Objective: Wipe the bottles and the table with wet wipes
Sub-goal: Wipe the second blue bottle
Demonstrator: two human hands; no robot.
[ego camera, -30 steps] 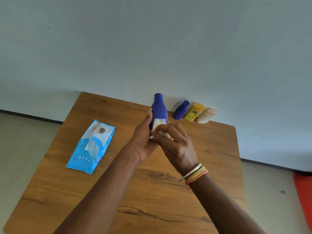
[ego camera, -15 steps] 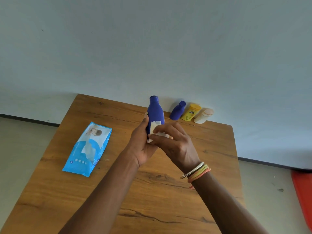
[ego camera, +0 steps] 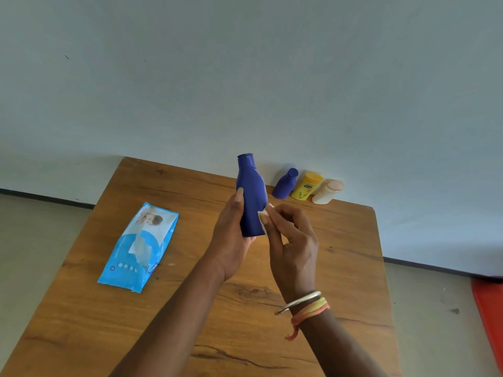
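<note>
Blue bottle [ego camera: 251, 191], the tall one, is held upright above the middle of the table [ego camera: 163, 322], cap at the top and closed. The left hand [ego camera: 231, 240] has its grip wrapped round the lower half, thumb lying up the left side and fingers curled behind. The right hand [ego camera: 294, 246] holds a narrow pinching grip on a small folded wet wipe [ego camera: 261, 214], thumb and fingertips pressing it against the bottle's lower right side. Only a sliver of the white wipe shows between thumb and bottle. The bottle is opaque, so what is inside cannot be told.

Three more containers sit in a row at the far edge of the table, close to the wall [ego camera: 245, 77]: a small blue bottle [ego camera: 284, 185], a yellow jar [ego camera: 306, 186] with a yellow lid just right of it, and a cream bottle [ego camera: 326, 193] at the right end. All three are capped and none shows its contents.

A blue and white pack of wipes [ego camera: 138, 246] lies flat on the left part of the table, well apart from the hands. Something pale shows at its middle opening, whether a flap or a sheet cannot be told.

Bangles and coloured bands [ego camera: 304, 304] circle the right wrist. Both forearms reach in from the near edge and cover part of the tabletop. A red object [ego camera: 490, 322] lies on the floor at the far right.
</note>
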